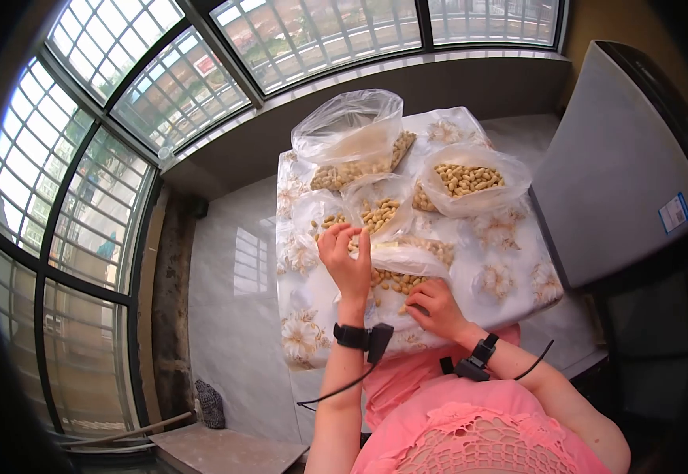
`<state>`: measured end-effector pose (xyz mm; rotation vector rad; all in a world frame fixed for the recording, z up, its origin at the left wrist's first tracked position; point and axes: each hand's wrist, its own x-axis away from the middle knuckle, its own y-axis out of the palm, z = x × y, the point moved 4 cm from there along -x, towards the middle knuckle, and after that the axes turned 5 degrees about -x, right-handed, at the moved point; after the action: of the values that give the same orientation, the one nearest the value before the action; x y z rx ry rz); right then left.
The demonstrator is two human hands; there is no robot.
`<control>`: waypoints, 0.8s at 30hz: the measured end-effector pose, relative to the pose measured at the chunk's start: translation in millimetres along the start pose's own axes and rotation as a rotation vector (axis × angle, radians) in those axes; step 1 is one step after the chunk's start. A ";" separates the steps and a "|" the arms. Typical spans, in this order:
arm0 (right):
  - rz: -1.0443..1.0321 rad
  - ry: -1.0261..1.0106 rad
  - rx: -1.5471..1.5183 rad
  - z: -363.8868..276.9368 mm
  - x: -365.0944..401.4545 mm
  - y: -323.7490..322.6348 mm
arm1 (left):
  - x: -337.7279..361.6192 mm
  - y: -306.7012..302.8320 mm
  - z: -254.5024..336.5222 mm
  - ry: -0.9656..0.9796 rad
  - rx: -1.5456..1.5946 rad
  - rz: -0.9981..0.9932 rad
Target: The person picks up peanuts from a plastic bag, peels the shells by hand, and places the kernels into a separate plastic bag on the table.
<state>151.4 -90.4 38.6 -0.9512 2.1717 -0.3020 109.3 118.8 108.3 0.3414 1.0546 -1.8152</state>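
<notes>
My left hand (346, 259) is raised over the near left of the table, beside a small clear bag of peanuts (380, 213). Its fingers are bent toward the thumb, and whatever may be between the tips is too small to make out. My right hand (441, 310) is low at the table's near side, thumb and fingers pinched around what looks like a peanut (404, 310). Just beyond it, loose peanuts (395, 281) spill from the mouth of another clear bag (411, 259). More peanuts lie in a plastic bag to the left (329, 221).
A flower-patterned white cloth (304, 336) covers the table. At the back stands a large clear bag (352, 134) of peanuts, with an open bag (474, 180) of peanuts to the right. A grey appliance (612, 166) borders the right side; barred windows (320, 39) line the back and left.
</notes>
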 end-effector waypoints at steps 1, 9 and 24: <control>0.000 -0.007 -0.004 -0.5 0.1 -1.1 | -6.5 9.1 -9.3 0.001 -0.033 -0.051; 0.007 -0.012 0.017 -2.8 0.5 -2.5 | 21.6 25.3 -42.1 -0.186 -0.365 -0.293; -0.003 0.001 -0.004 0.3 3.1 -0.9 | 7.6 37.7 -87.3 -0.332 -0.333 -0.348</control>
<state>150.6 -93.1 37.1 -0.9570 2.1719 -0.3002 119.0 176.9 33.3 -0.3535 1.2015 -1.8689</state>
